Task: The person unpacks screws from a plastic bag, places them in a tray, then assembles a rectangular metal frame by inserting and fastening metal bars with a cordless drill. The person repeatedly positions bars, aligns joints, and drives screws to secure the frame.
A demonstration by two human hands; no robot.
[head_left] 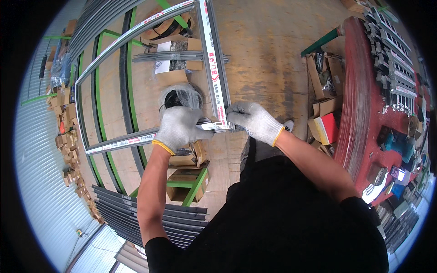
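Observation:
A rectangular window frame (210, 59), its grey profiles covered with white and red printed protective film, lies in front of me on a rack. Both hands wear white knit gloves with yellow cuffs and meet at the frame's near right corner. My left hand (178, 127) is closed over the near bar just left of the corner, thumb and fingers pointing to the joint. Curled round the outer side of the same corner is my right hand (255, 122). Whether a small part sits between the left fingers, I cannot make out.
Green rack bars (129, 100) with dark padding carry the frame. Beneath are a plastic-wrapped coil (181, 96) and an open cardboard box (195, 48). Dark profiles (150, 214) lie at lower left. At right, a red bench (359, 104) holds metal parts and tools, with boxes beside it.

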